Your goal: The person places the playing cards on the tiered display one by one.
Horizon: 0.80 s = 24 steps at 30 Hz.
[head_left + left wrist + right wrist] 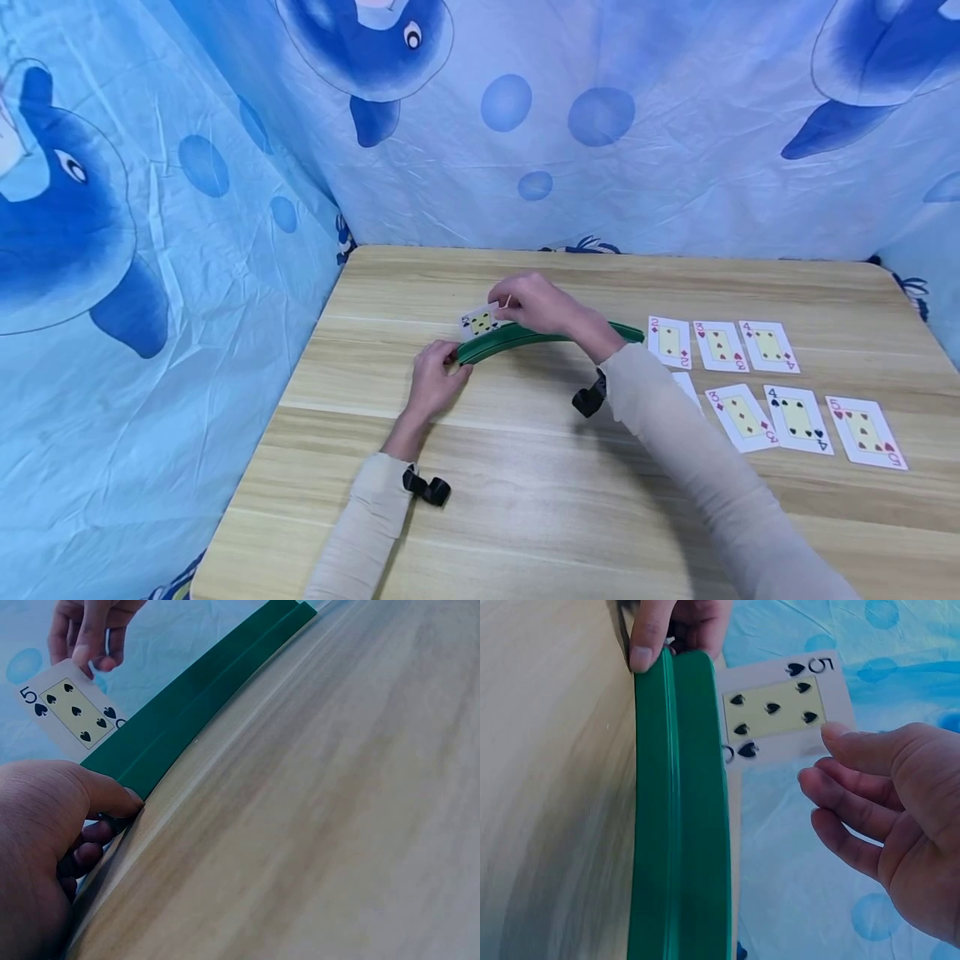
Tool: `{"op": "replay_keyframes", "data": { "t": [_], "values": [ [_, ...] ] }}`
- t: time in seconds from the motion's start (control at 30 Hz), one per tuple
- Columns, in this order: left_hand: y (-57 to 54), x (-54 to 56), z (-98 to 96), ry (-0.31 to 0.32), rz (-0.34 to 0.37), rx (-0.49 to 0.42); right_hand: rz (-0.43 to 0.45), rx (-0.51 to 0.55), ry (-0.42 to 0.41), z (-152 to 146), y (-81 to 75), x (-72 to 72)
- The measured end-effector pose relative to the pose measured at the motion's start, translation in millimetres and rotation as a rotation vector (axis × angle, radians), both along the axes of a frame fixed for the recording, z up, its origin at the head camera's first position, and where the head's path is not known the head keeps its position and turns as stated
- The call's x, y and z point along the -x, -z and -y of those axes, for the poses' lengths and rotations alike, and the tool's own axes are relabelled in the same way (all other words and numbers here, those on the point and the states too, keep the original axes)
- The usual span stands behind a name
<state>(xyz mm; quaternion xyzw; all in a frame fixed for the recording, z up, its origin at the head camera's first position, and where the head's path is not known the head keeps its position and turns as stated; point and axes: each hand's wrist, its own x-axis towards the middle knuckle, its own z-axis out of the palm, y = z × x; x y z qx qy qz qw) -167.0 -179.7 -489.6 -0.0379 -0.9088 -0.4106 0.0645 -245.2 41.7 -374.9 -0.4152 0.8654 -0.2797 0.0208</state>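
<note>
A curved green card holder (512, 337) lies across the middle of the table. My left hand (433, 382) grips its left end, with the thumb on the near face and fingers behind, as the left wrist view shows. My right hand (538, 303) pinches a five of spades (772, 709) by one edge between thumb and fingers. That card stands tilted at the holder's left part, its lower edge hidden behind the green rim. No other card shows along the holder in the right wrist view.
To the right, an upper row holds a two (670, 342), a three of hearts (721, 346) and a four (769, 346). Below lie a three of diamonds (742, 417), a four of spades (798, 419), a five of hearts (867, 432) and a card partly hidden by my right sleeve.
</note>
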Motion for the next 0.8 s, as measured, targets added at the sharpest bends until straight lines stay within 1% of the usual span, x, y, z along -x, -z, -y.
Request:
{"op": "replay_keyframes", "data": {
  "t": [0.17, 0.4, 0.57, 0.8],
  "values": [
    [0.2, -0.6, -1.3, -0.005, 0.008, -0.013, 0.019, 0.0, 0.04, -21, -5.0, -2.7],
    [1.7, -0.3, -1.3, -0.002, -0.013, 0.006, 0.054, -0.014, 0.116, -54, -8.9, -6.6],
    [4.2, -0.2, 0.7, -0.002, -0.024, 0.0, 0.07, -0.006, 0.169, -78, -4.7, -11.9],
    [3.8, 0.8, -0.3, 0.0, -0.018, -0.01, 0.092, -0.03, 0.251, -121, 5.0, -19.8]
  ]
}}
